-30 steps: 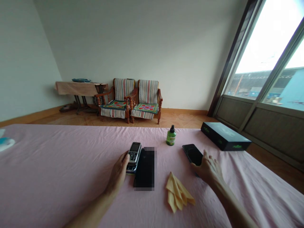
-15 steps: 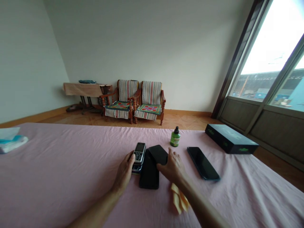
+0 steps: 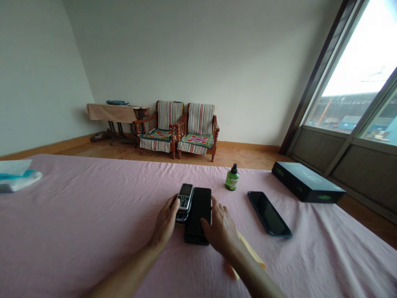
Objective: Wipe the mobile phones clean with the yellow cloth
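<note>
My left hand is closed around the left side of a silver keypad phone, its thumb lying along the edge. Below that phone a second keypad phone partly shows. Right beside them is a flat black smartphone, stacked over another black phone whose lower end sticks out. My right hand grips the upper one, thumb on its face and fingers along its right edge. A yellow cloth lies on the bed sheet, partly hidden by my right forearm.
Another dark smartphone lies to the right. Behind it stand a green bottle with a black cap and a flat black box. A tissue pack sits at the far left of the pink sheet. Two wooden chairs stand beyond.
My right hand has turned the slanted upper black phone so it lines up over the lower one, against the keypad phones. My left hand keeps its hold. The view has shifted slightly.
</note>
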{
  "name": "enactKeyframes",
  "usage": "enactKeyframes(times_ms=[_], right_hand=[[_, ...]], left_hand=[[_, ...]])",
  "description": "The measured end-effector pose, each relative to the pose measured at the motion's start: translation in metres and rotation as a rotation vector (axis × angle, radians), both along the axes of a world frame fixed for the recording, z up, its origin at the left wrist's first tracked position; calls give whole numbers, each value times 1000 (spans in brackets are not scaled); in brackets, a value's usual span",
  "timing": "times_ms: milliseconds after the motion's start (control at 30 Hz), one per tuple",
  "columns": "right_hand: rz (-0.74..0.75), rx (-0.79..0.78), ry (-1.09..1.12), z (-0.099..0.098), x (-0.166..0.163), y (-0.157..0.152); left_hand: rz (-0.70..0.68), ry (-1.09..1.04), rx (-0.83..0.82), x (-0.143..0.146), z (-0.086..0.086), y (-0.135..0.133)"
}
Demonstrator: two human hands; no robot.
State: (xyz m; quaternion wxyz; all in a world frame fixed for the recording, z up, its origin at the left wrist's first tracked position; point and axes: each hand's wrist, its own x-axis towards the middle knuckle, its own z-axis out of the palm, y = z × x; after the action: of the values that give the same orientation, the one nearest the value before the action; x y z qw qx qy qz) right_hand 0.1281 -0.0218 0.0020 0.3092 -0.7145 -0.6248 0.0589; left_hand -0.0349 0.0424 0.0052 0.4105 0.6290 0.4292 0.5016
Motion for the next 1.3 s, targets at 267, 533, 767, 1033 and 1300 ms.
enactKeyframes(times_ms=[267, 533, 767, 1033, 1300], right_hand=[[-7, 51, 63, 8, 19, 28], [94, -2, 233, 5, 29, 100], [154, -80, 312, -4, 25, 108], [115, -74, 304, -5, 20, 102], [119, -75, 297, 1, 30, 93]], left_hand=[[-12, 5, 1, 0, -1, 1], [-27, 3, -10, -1, -1, 1], [-28, 13, -11, -2, -3, 2], [-20, 45, 19, -1, -6, 3], [64, 241, 423, -8, 2, -12]])
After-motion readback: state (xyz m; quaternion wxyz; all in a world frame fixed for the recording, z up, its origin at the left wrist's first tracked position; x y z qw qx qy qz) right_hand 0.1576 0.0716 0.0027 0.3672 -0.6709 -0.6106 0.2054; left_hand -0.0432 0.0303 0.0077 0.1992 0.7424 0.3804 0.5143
